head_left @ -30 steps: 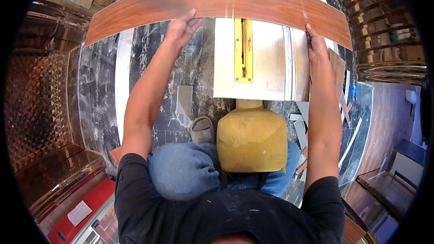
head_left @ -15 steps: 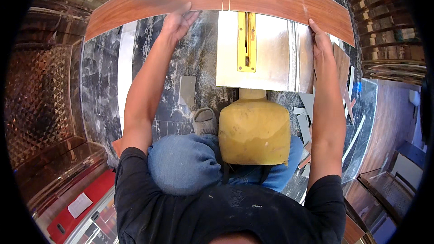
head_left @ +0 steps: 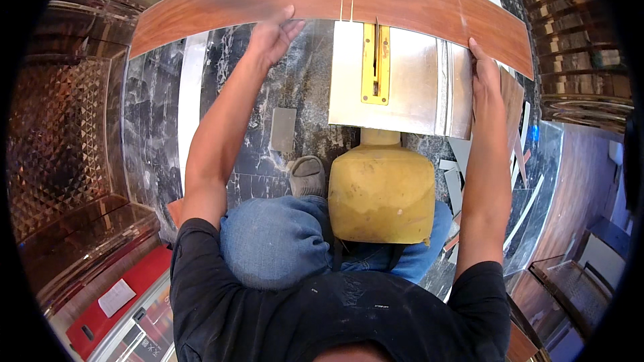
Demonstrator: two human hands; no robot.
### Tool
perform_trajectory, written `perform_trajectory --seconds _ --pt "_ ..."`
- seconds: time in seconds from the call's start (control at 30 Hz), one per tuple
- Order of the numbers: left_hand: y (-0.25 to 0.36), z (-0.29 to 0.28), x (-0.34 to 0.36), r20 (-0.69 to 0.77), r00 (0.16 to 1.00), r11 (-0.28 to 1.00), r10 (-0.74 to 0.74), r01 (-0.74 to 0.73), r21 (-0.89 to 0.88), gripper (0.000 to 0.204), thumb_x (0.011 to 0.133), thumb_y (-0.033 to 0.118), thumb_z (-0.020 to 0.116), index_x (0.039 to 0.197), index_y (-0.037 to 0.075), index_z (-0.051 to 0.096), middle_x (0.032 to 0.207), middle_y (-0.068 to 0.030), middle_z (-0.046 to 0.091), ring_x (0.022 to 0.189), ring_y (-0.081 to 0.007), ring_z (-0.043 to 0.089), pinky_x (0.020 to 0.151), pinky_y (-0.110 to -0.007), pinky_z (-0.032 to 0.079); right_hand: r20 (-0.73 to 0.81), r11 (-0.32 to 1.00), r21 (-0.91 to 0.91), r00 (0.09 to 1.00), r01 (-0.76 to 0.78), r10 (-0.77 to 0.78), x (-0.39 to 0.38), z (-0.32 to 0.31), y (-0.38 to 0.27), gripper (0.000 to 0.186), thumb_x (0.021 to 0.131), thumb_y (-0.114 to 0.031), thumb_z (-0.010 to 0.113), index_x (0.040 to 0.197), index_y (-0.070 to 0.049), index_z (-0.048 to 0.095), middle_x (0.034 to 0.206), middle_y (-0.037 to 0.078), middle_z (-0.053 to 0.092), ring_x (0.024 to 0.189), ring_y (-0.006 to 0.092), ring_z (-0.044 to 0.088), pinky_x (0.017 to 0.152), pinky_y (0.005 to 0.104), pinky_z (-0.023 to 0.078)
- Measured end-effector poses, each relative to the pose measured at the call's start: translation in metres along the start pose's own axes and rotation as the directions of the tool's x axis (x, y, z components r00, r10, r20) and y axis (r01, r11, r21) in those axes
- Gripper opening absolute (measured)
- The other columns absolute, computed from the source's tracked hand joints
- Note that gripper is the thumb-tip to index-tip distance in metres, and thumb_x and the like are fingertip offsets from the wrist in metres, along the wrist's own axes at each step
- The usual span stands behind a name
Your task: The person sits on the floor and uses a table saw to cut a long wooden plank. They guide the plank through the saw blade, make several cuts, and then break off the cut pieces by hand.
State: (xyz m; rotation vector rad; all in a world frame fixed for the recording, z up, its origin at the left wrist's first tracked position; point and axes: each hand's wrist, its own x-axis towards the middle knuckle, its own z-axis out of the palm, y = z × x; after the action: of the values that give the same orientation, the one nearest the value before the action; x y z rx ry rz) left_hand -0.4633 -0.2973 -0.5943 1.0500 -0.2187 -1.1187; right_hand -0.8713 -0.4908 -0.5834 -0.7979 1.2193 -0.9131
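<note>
From where I stand, the left hand (head_left: 274, 39) is clamped on the near edge of a long reddish-brown plank (head_left: 221, 3), one digit up on its face and the other fingers curled at the edge. The right hand (head_left: 486, 70) is well apart from it, with a fingertip at the plank's near edge farther right; its other fingers are hidden, so I can't tell whether it grips.

The plank lies crosswise at the far side of a shiny metal surface (head_left: 412, 80), reaching well past it on both sides. Two narrow slits run in from its near edge, between the hands. Just right of them, in the surface, sits a slotted yellow insert (head_left: 368, 60), a thin dark blade (head_left: 377, 30) standing in its far end.

Nearer the person, a rounded yellow housing (head_left: 382, 194) sits between the jeans-clad knees, with a sandal (head_left: 308, 175) just left of it. A small grey slab (head_left: 283, 129) lies on the dark marbled floor (head_left: 231, 104), and pale offcuts (head_left: 454, 189) are scattered beside the right forearm. Off to the left, a white paper (head_left: 116, 297) rests on a red panel (head_left: 87, 325).
</note>
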Motion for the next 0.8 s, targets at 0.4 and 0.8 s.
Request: perform_trajectory --seconds 0.4,0.8 --pt "-0.009 -0.012 -0.038 -0.017 0.999 0.999 -0.051 0.051 0.002 0.032 0.093 0.012 0.066 0.121 0.005 0.054 0.113 -0.0079 0.062 0.094 -0.0208 0.063 0.087 -0.036 0.057 0.053 0.994 0.061 0.994 0.089 -0.092 -0.031 -0.016 0.014 0.043 0.091 -0.013 0.068 0.126 0.007 0.055 0.123 0.017 0.061 0.108 0.0245 0.061 0.097 0.0353 0.047" --pt "-0.014 -0.018 -0.074 -0.021 0.996 0.996 -0.086 0.087 0.006 0.029 0.095 0.013 0.064 0.121 0.006 0.055 0.113 -0.008 0.064 0.097 -0.0209 0.065 0.086 -0.035 0.057 0.028 0.996 0.031 0.996 0.084 -0.085 -0.066 -0.027 0.023 0.043 0.09 -0.015 0.069 0.125 0.006 0.056 0.12 0.016 0.063 0.107 0.0243 0.061 0.094 0.0363 0.049"
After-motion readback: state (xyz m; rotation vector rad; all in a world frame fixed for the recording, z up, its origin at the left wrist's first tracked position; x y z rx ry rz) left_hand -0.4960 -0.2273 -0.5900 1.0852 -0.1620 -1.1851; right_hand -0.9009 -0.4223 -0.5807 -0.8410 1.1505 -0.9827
